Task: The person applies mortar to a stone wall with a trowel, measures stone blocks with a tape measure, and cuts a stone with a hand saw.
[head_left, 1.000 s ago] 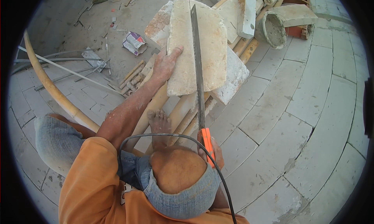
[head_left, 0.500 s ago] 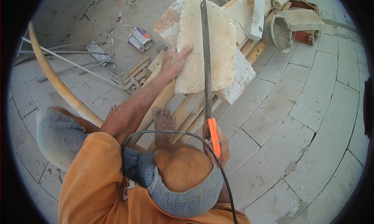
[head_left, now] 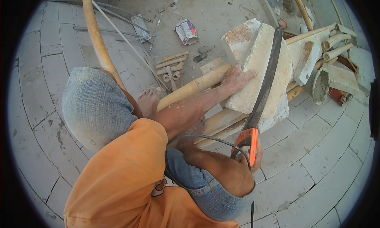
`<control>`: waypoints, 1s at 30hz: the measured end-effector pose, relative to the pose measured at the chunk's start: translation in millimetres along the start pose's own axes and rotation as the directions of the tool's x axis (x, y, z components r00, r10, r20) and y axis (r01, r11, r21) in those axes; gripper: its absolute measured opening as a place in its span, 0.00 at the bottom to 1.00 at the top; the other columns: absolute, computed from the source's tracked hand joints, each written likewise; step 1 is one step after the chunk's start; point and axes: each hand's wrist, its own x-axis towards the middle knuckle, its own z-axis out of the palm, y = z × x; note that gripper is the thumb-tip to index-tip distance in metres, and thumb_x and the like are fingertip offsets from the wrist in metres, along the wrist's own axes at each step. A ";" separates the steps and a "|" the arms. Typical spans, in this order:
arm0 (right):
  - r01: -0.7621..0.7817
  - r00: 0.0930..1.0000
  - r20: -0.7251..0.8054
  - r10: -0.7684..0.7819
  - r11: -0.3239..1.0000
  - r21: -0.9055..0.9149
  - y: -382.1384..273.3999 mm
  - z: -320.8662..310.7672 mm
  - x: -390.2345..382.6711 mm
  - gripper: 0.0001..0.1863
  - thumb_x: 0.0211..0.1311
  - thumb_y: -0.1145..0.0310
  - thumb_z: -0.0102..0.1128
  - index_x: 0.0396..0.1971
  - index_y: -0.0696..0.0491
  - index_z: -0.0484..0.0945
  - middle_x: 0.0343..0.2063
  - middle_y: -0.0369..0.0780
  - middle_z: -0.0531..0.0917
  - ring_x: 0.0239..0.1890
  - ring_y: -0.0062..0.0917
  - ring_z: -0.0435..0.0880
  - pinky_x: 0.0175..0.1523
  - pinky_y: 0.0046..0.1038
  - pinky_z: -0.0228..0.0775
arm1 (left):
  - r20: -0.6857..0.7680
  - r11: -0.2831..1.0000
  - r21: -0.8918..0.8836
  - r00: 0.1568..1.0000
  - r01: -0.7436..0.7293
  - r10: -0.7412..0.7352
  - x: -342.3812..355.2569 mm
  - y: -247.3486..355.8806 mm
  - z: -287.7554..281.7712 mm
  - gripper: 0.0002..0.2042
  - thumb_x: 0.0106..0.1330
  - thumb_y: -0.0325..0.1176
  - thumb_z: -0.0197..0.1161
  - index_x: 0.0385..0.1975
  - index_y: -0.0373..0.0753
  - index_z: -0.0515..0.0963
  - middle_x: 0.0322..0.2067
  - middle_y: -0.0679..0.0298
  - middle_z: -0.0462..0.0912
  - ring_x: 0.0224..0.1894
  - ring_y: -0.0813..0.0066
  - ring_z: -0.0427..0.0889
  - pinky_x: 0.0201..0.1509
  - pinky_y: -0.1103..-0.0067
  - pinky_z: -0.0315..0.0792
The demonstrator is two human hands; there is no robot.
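Note:
A thick pale slab [head_left: 253, 87], chalky and rough-edged, rests on other pale pieces over bamboo poles. My left hand [head_left: 238, 78] grips its left edge, the thumb lying on top. In my right hand [head_left: 256, 153] is the orange handle of a handsaw [head_left: 267, 79], its fingers closed round the grip and partly hidden by the handle. The long dark blade lies across the slab, pointing away from me. How deep it sits in the slab I cannot tell. A reddish-stained piece [head_left: 240, 37] sticks out beneath the slab's far left corner.
Bamboo poles [head_left: 194, 87] run under the slab beside my bare feet. To the right stand a mortar-crusted bucket [head_left: 320, 86] and a pale block [head_left: 306, 63]. A black cable [head_left: 213, 140] crosses my knee. Thin rods, a crumpled bag [head_left: 186, 32] and a curved bamboo pole [head_left: 95, 34] lie left.
The view has swung left, so the slab and both hands now appear farther right. The saw looks more slanted. Both hands keep their holds.

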 end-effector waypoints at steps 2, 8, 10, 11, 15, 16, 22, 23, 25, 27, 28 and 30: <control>0.491 0.862 0.255 -0.438 0.599 -0.633 -7.6 44.9 11.6 0.23 0.63 0.73 0.60 0.57 0.64 0.72 0.48 0.47 0.79 0.50 0.30 0.79 0.57 0.31 0.71 | 0.024 0.996 -0.088 1.000 0.012 -0.010 14.5 -17.7 0.6 0.40 0.57 0.59 0.64 0.60 0.30 0.69 0.46 0.42 0.82 0.51 0.47 0.82 0.59 0.61 0.72; 0.530 0.794 0.199 -0.574 0.493 -0.690 48.6 -67.3 15.3 0.22 0.64 0.70 0.62 0.56 0.63 0.73 0.45 0.46 0.80 0.45 0.32 0.81 0.54 0.30 0.74 | 0.007 0.988 -0.139 0.997 -0.073 0.075 12.3 -1.5 -3.3 0.35 0.63 0.56 0.62 0.62 0.34 0.68 0.42 0.50 0.84 0.42 0.63 0.85 0.49 0.69 0.76; 0.251 0.950 0.048 -0.309 0.663 -0.705 37.9 -74.6 -2.3 0.24 0.63 0.68 0.65 0.56 0.62 0.73 0.46 0.46 0.80 0.45 0.31 0.82 0.53 0.30 0.74 | 0.038 0.987 -0.152 0.998 -0.050 0.057 8.4 1.7 0.8 0.35 0.62 0.56 0.61 0.62 0.38 0.69 0.43 0.49 0.84 0.44 0.59 0.85 0.52 0.67 0.74; 0.139 0.980 0.003 -0.200 0.668 -0.731 39.7 -76.2 -6.7 0.25 0.63 0.68 0.66 0.57 0.62 0.73 0.46 0.46 0.80 0.45 0.31 0.82 0.53 0.30 0.74 | 0.044 0.987 -0.159 0.998 -0.038 0.045 8.5 2.9 1.6 0.34 0.61 0.57 0.61 0.63 0.41 0.69 0.44 0.49 0.84 0.46 0.56 0.84 0.55 0.64 0.72; 0.624 0.673 0.291 -0.680 0.311 -0.717 60.1 -74.8 -8.4 0.25 0.63 0.70 0.66 0.59 0.62 0.72 0.50 0.50 0.82 0.50 0.31 0.84 0.54 0.29 0.76 | 0.093 0.984 -0.150 0.989 -0.100 0.115 17.2 -2.5 10.9 0.34 0.62 0.57 0.60 0.61 0.37 0.70 0.43 0.49 0.84 0.44 0.55 0.85 0.55 0.64 0.72; 0.625 0.665 0.277 -0.694 0.314 -0.715 50.2 -67.9 -6.2 0.25 0.63 0.70 0.66 0.59 0.62 0.72 0.50 0.50 0.82 0.50 0.31 0.84 0.54 0.29 0.76 | 0.078 0.973 -0.198 0.987 -0.121 0.139 28.4 -9.0 11.9 0.33 0.63 0.56 0.61 0.60 0.35 0.70 0.42 0.50 0.84 0.43 0.56 0.85 0.53 0.65 0.73; 0.679 0.685 0.450 -0.573 0.279 -0.679 35.7 -75.4 -3.1 0.26 0.62 0.75 0.64 0.60 0.63 0.70 0.52 0.51 0.82 0.48 0.29 0.86 0.49 0.25 0.78 | 0.075 0.908 -0.405 0.986 -0.104 0.147 20.5 1.6 6.6 0.29 0.66 0.48 0.63 0.58 0.31 0.70 0.41 0.50 0.84 0.41 0.65 0.85 0.45 0.71 0.78; 0.686 0.679 0.453 -0.578 0.280 -0.671 39.8 -76.0 -5.8 0.26 0.62 0.75 0.64 0.60 0.63 0.70 0.52 0.51 0.82 0.48 0.29 0.86 0.49 0.25 0.78 | 0.086 0.910 -0.407 0.988 -0.083 0.129 19.9 -2.7 4.6 0.29 0.66 0.48 0.63 0.58 0.31 0.70 0.42 0.50 0.84 0.41 0.64 0.85 0.46 0.71 0.78; 0.615 0.784 0.292 -0.547 0.624 -0.483 49.6 -78.2 -11.8 0.25 0.63 0.74 0.64 0.59 0.63 0.70 0.52 0.50 0.80 0.50 0.29 0.84 0.51 0.27 0.78 | 0.080 0.909 -0.411 0.990 -0.071 0.113 13.9 -2.4 1.2 0.29 0.66 0.48 0.62 0.59 0.31 0.70 0.43 0.50 0.83 0.41 0.63 0.85 0.46 0.70 0.77; 0.462 0.885 0.176 -0.431 0.862 -0.208 57.0 -78.7 -12.7 0.25 0.64 0.74 0.65 0.59 0.63 0.71 0.53 0.50 0.79 0.52 0.29 0.82 0.54 0.29 0.77 | 0.076 0.977 -0.208 0.995 -0.051 0.069 5.0 7.0 0.1 0.29 0.67 0.47 0.62 0.59 0.30 0.70 0.44 0.51 0.83 0.41 0.63 0.85 0.47 0.70 0.77; 0.360 0.926 0.138 -0.350 0.931 -0.053 58.7 -76.8 -9.9 0.24 0.64 0.74 0.65 0.58 0.63 0.71 0.54 0.50 0.78 0.53 0.30 0.81 0.55 0.30 0.77 | 0.058 0.975 -0.211 0.995 -0.062 0.076 4.9 10.0 -0.2 0.29 0.67 0.47 0.62 0.59 0.30 0.70 0.44 0.51 0.83 0.41 0.63 0.85 0.47 0.70 0.77; 0.529 0.847 0.248 -0.470 0.793 -0.302 48.1 -59.6 -4.2 0.23 0.65 0.74 0.63 0.58 0.64 0.71 0.55 0.50 0.77 0.55 0.31 0.80 0.59 0.32 0.76 | 0.081 0.971 -0.226 0.992 -0.080 0.100 -0.1 11.7 -0.7 0.28 0.67 0.47 0.61 0.58 0.30 0.70 0.44 0.52 0.83 0.41 0.63 0.85 0.48 0.70 0.77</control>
